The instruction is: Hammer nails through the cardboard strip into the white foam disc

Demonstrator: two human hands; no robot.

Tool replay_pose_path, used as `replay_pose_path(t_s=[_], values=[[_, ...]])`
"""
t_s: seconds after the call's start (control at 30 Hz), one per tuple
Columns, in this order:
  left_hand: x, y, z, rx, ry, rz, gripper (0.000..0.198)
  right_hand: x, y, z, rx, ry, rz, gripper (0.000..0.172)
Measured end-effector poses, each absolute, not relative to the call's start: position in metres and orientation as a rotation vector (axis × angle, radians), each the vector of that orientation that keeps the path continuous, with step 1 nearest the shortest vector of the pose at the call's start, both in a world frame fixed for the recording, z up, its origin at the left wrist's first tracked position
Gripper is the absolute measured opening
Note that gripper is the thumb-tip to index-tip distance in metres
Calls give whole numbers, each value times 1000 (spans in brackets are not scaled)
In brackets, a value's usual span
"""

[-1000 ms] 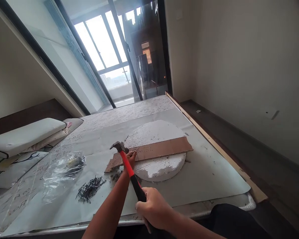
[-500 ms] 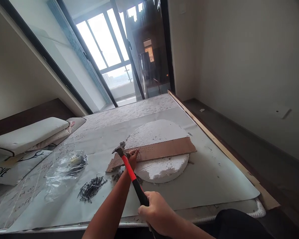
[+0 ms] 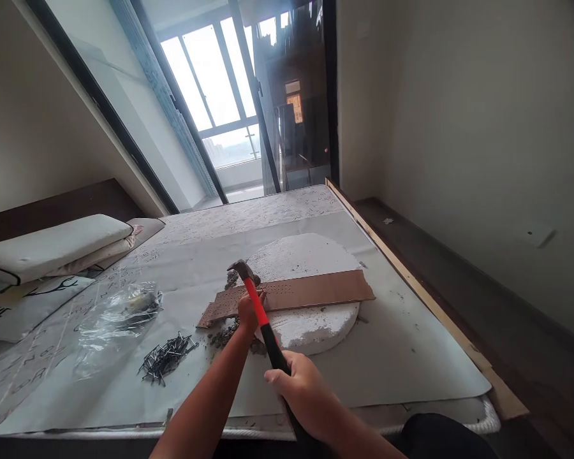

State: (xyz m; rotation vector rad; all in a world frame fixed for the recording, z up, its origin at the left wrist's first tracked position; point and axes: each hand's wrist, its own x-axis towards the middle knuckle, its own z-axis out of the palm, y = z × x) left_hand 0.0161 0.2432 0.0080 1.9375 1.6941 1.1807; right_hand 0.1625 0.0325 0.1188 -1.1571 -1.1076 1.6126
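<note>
The right hand [image 3: 300,390] is wrapping closed around the black grip of a hammer [image 3: 261,319], nearest the camera. The hammer's red shaft is rising up and away from it, its dark head hanging above the near-left part of a brown strip of board [image 3: 306,290]. The left hand [image 3: 249,311] is reaching forward beneath the shaft, its fingers resting at the board's near edge; whether it is pinching anything cannot be told. The board is lying across a round white foam disc [image 3: 310,255], with grey crumbs scattered at its left end. To the left, a heap of dark nails [image 3: 165,357] is lying loose on the pale sheet [image 3: 402,344] covering the flat surface, and a crumpled clear plastic bag [image 3: 119,315] is sitting just beyond them. Farther left, cushions [image 3: 52,245] are stacking against the wall. Beyond, a glass sliding door [image 3: 210,95] is letting in daylight.
</note>
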Motion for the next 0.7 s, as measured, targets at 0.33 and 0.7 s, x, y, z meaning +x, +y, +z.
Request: replay_pose_path(t_s=[0.33,0.7], values=[[21,240,12,2041,1742,1133,27,163,51,110,-1205,-1093,1597,17],[18,240,12,2116,1808,1058,31,161,56,120,-1113,-1005,1683,14]])
